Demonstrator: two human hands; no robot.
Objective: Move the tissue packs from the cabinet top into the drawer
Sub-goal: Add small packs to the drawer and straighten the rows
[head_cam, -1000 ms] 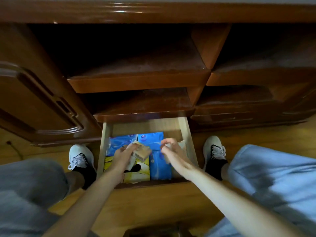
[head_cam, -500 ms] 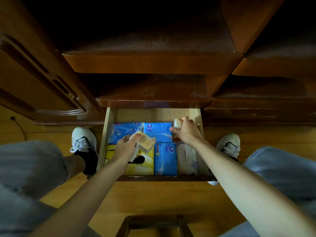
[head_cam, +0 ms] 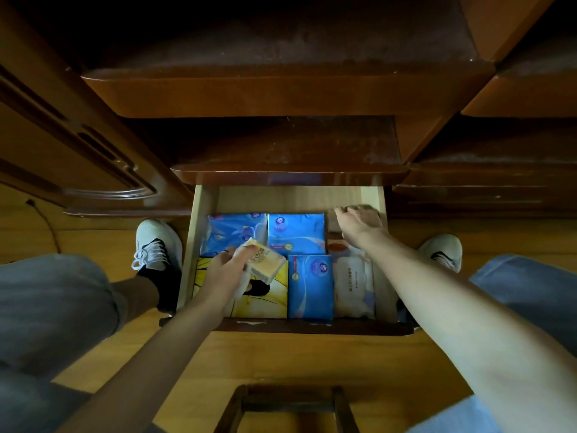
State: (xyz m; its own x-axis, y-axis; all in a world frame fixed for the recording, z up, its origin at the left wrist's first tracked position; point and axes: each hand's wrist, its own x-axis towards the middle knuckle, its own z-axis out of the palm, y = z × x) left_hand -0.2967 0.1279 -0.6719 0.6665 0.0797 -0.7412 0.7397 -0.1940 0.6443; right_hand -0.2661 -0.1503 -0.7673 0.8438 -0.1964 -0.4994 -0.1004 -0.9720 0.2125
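Pinching yellow pack (head_cam: 267,263) w/ left hand (head_cam: 225,269); right hand (head_cam: 356,224) curled on pack in drawer (head_cam: 379,245).

The drawer (head_cam: 199,245) is pulled open, pale wood inside with a dark front edge. Flat on its floor lie a crinkled blue pack (head_cam: 231,234) at 10 o'clock, a blue pack (head_cam: 296,234) just beside it at 12, a yellow pack (head_cam: 268,295) at 7 and an upright-lying blue pack (head_cam: 310,285) at 6, touching a white pack (head_cam: 354,284) at 4. A small cream pack (head_cam: 265,264), tilted, hangs above the yellow one, gripped by the left hand (head_cam: 224,270). The right hand (head_cam: 357,225) covers something pale at 2 o'clock; what it is cannot be told.
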